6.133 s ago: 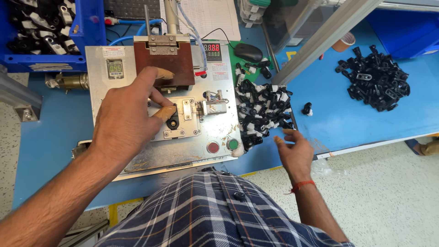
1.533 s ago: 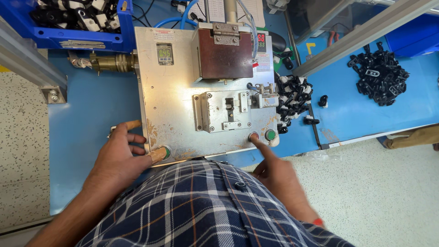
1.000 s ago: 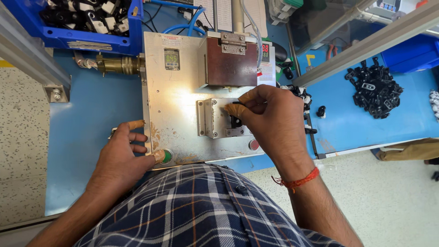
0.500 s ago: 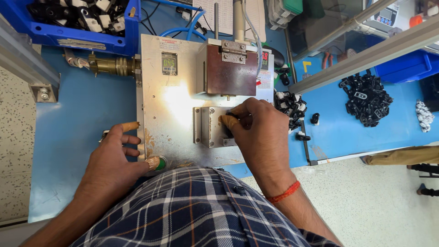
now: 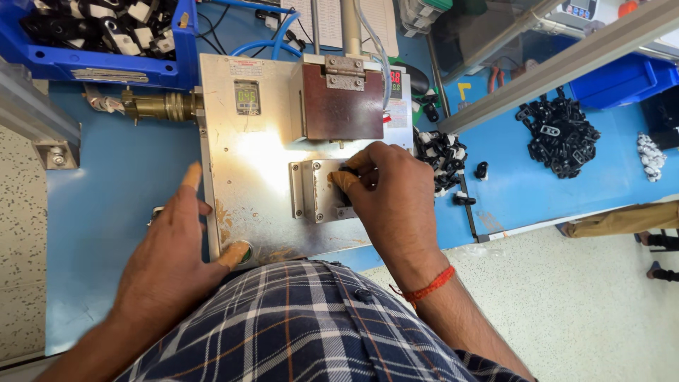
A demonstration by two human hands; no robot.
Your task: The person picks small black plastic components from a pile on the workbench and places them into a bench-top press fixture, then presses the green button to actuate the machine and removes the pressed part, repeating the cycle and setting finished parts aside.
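Observation:
A steel plate machine (image 5: 247, 177) lies on the blue bench in front of me, with a brown press block (image 5: 343, 102) at its back. My right hand (image 5: 385, 194) is over the small metal fixture (image 5: 311, 189) at the plate's middle, fingertips pinched on a small black part (image 5: 348, 172) there. My left hand (image 5: 173, 244) rests on the plate's near-left edge, its thumb on the green button (image 5: 240, 252), fingers spread.
A blue bin (image 5: 106, 35) of black and white parts stands at the back left. Loose black parts lie in a pile (image 5: 438, 152) right of the machine and in another pile (image 5: 559, 131) farther right. A brass fitting (image 5: 159, 107) and blue hoses (image 5: 276, 35) join the machine.
My right hand went from the button at the plate's near-right edge up to the central fixture and stays there. My left hand keeps to the near-left edge, thumb on the green button.

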